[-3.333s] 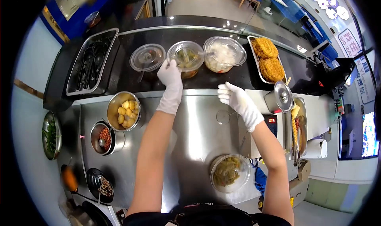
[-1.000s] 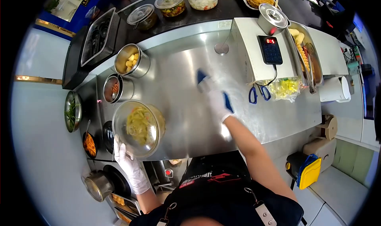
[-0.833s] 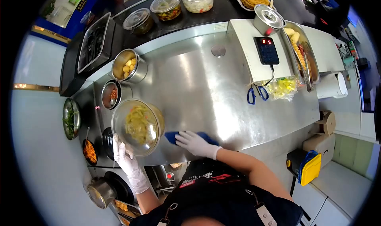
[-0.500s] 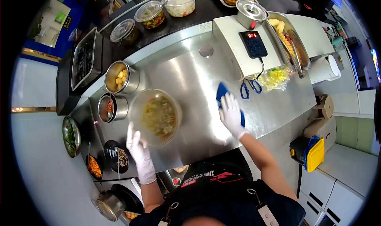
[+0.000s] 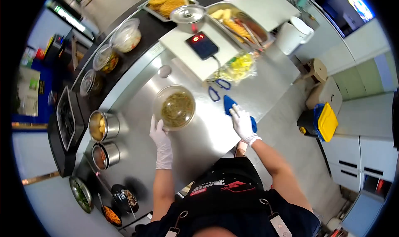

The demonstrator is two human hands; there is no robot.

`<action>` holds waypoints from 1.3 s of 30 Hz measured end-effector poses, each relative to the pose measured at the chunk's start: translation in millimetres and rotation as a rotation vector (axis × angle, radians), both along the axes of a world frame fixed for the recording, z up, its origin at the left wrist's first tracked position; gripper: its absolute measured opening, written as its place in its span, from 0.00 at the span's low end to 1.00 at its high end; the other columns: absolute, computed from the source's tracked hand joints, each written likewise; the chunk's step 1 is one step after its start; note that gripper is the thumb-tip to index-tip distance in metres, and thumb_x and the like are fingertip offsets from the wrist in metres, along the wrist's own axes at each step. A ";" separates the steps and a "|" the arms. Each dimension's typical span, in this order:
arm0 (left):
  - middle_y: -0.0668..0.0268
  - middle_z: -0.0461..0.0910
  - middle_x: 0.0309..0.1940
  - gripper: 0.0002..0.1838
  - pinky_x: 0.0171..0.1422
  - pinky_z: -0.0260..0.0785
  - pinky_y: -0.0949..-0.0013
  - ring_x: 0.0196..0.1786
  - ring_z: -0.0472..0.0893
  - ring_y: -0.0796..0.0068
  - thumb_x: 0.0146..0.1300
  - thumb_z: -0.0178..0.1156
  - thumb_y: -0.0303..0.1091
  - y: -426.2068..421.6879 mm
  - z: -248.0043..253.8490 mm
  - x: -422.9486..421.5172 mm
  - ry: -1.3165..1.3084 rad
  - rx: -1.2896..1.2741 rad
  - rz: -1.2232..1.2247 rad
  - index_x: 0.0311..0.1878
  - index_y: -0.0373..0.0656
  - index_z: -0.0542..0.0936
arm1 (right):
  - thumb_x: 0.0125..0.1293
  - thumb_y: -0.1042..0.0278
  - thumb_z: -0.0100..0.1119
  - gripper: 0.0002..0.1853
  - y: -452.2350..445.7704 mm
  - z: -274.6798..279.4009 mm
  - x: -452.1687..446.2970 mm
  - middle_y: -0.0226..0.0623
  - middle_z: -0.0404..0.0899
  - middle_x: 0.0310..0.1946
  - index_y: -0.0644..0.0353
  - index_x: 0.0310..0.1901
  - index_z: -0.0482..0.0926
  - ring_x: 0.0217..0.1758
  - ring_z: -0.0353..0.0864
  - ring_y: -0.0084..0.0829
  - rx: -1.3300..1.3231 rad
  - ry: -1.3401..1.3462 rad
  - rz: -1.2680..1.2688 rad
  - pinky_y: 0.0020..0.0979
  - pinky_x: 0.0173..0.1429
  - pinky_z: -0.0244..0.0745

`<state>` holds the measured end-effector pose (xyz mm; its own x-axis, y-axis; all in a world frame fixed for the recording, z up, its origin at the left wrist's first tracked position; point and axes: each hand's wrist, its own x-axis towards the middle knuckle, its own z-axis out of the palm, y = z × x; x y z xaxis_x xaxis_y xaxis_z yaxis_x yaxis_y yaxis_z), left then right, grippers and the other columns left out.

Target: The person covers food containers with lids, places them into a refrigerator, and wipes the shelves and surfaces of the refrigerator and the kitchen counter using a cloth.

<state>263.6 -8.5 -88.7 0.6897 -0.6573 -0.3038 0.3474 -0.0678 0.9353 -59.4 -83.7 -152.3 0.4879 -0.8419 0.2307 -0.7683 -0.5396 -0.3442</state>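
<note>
A clear round bowl (image 5: pixel 192 108) of shredded greenish food in liquid stands on the steel counter (image 5: pixel 199 141). My gloved left hand (image 5: pixel 159 134) grips its near left edge, thumb and fingers at the rim. My gloved right hand (image 5: pixel 242 122) presses down on a blue cloth (image 5: pixel 229 104) near the counter's right edge and holds it. Part of the cloth is hidden beneath the palm. Blue-handled scissors (image 5: pixel 214 94) lie just beyond the cloth, their blades out of sight.
A scale (image 5: pixel 202 45) reads on a white board, beside a lidded pot (image 5: pixel 188 18) and a food tray (image 5: pixel 266 40). A bag of yellow food (image 5: pixel 239 66) lies nearby. Steel pots (image 5: pixel 111 126) stand left; lidded tubs (image 5: pixel 126 35) line the back ledge.
My view has turned to the right. The bowl has slid away from the steel pots, toward the scale, with my left hand at its edge. My right hand and the cloth are nearer the scissors.
</note>
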 end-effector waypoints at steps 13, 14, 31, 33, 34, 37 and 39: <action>0.46 0.60 0.62 0.29 0.70 0.52 0.55 0.65 0.62 0.47 0.54 0.57 0.27 17.4 35.3 -239.6 -1.169 -0.069 -0.713 0.62 0.35 0.66 | 0.71 0.54 0.48 0.18 47.2 63.4 -9.6 0.37 0.78 0.46 0.61 0.52 0.73 0.47 0.77 0.28 1.719 -1.835 -0.467 0.30 0.54 0.73; 0.47 0.61 0.60 0.26 0.67 0.54 0.53 0.61 0.64 0.47 0.56 0.57 0.29 12.6 11.8 -254.3 -1.180 -0.141 -0.550 0.60 0.36 0.68 | 0.71 0.53 0.47 0.19 55.3 69.1 -10.8 0.36 0.75 0.51 0.59 0.53 0.73 0.52 0.74 0.27 1.573 -1.762 -0.558 0.29 0.58 0.70; 0.61 0.79 0.39 0.22 0.53 0.67 0.58 0.45 0.78 0.63 0.70 0.43 0.53 -90.7 42.2 -422.1 0.349 -0.214 -0.931 0.45 0.44 0.74 | 0.73 0.41 0.32 0.33 67.5 93.5 -304.0 0.43 0.70 0.60 0.65 0.63 0.64 0.62 0.68 0.34 1.319 -2.086 -0.037 0.38 0.66 0.62; 0.60 0.79 0.42 0.23 0.56 0.66 0.55 0.48 0.78 0.62 0.70 0.41 0.54 -96.7 51.4 -455.4 0.334 -0.253 -1.097 0.48 0.43 0.73 | 0.72 0.42 0.38 0.30 76.8 78.6 -350.0 0.40 0.75 0.53 0.64 0.59 0.68 0.54 0.74 0.32 1.204 -2.074 -0.289 0.36 0.61 0.67; 0.60 0.79 0.43 0.23 0.59 0.65 0.55 0.50 0.77 0.62 0.70 0.41 0.53 -94.5 67.3 -481.7 0.396 -0.240 -1.160 0.50 0.43 0.73 | 0.72 0.43 0.40 0.30 79.4 72.8 -366.9 0.40 0.75 0.52 0.64 0.59 0.68 0.54 0.74 0.32 1.162 -2.067 -0.357 0.36 0.60 0.67; 0.60 0.78 0.48 0.23 0.64 0.62 0.54 0.55 0.75 0.62 0.71 0.41 0.51 -95.4 63.9 -551.2 0.591 -0.092 -1.182 0.53 0.42 0.72 | 0.69 0.46 0.49 0.28 97.9 62.8 -408.6 0.41 0.76 0.50 0.62 0.58 0.68 0.53 0.74 0.31 1.020 -2.034 -0.599 0.33 0.59 0.68; 0.63 0.75 0.54 0.23 0.66 0.61 0.54 0.59 0.72 0.63 0.71 0.42 0.50 -91.2 50.2 -594.5 0.696 0.041 -1.234 0.55 0.42 0.72 | 0.66 0.48 0.55 0.31 105.7 76.3 -426.8 0.43 0.72 0.56 0.63 0.62 0.65 0.59 0.71 0.34 0.786 -1.854 -0.789 0.34 0.63 0.65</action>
